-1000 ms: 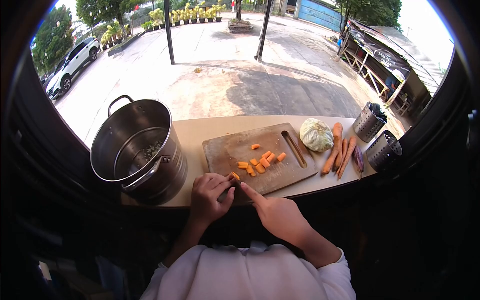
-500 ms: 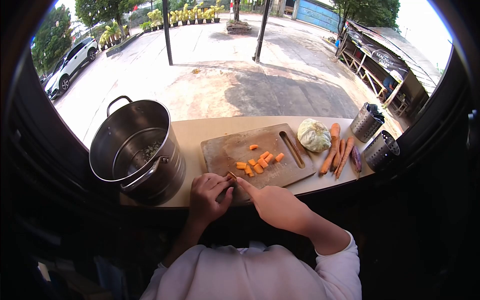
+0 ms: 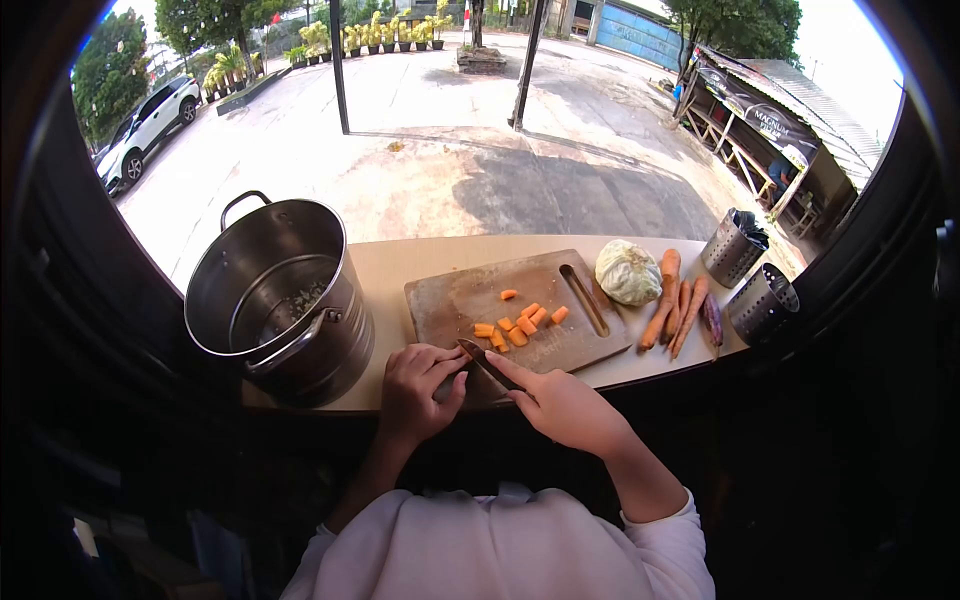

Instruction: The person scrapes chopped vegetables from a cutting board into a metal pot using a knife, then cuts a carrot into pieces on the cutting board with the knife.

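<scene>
My right hand [image 3: 560,400] is closed around the dark handle of a knife [image 3: 486,364], its index finger laid along the top of the blade. The blade slants across the near edge of a wooden cutting board [image 3: 440,300]. Left of the blade, my left hand [image 3: 422,388] has its fingers bent and pressed on a carrot piece, mostly hidden under the fingertips. Several cut carrot chunks [image 3: 517,337] lie loose on the board just beyond the knife, with one small carrot piece [image 3: 508,294] farther back.
A deep metal pot [image 3: 350,345] with pale bits inside stands at the left. Right of the board are a cabbage [image 3: 628,273], several whole carrots [image 3: 662,312], a purple vegetable [image 3: 712,320] and two perforated metal holders, one behind [image 3: 734,250] and one nearer [image 3: 765,305].
My right hand has shifted slightly right and back, and more of the knife blade now shows. The left hand stays nearly still. The carrot chunks lie as before.
</scene>
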### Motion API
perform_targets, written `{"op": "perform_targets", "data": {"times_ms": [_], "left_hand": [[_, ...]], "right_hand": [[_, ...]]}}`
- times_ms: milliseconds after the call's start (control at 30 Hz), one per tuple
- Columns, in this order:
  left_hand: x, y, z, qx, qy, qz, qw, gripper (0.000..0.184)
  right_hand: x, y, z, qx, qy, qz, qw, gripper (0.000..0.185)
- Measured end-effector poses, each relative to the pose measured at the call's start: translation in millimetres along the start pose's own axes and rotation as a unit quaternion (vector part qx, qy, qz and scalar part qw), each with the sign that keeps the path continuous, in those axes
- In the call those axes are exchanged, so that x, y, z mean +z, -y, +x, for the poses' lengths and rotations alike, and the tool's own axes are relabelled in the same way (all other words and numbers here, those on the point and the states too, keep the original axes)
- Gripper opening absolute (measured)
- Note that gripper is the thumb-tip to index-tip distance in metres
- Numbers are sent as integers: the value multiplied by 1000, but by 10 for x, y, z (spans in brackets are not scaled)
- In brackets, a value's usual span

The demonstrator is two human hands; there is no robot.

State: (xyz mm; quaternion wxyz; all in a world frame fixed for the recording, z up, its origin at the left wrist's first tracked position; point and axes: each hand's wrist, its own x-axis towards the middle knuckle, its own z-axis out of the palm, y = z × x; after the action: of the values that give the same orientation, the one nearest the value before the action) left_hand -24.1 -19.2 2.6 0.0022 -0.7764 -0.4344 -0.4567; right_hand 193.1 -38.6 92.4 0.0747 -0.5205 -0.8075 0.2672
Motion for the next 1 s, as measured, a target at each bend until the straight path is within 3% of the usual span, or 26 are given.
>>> {"op": "perform_targets", "data": {"times_ms": [333, 533, 833, 1000], "left_hand": [[2, 11, -7, -6, 5, -4, 1000, 19], [23, 52, -32, -6, 9, 5, 1000, 19], [14, 59, -34, -5, 14, 5, 1000, 18], [10, 54, -37, -10, 16, 2, 1000, 19]], "right_hand": [[243, 67, -178, 4, -69, -87, 994, 58], [323, 30, -245, -37, -94, -61, 993, 58], [309, 44, -227, -38, -79, -81, 993, 59], [229, 104, -173, 11, -31, -67, 997, 58]]}}
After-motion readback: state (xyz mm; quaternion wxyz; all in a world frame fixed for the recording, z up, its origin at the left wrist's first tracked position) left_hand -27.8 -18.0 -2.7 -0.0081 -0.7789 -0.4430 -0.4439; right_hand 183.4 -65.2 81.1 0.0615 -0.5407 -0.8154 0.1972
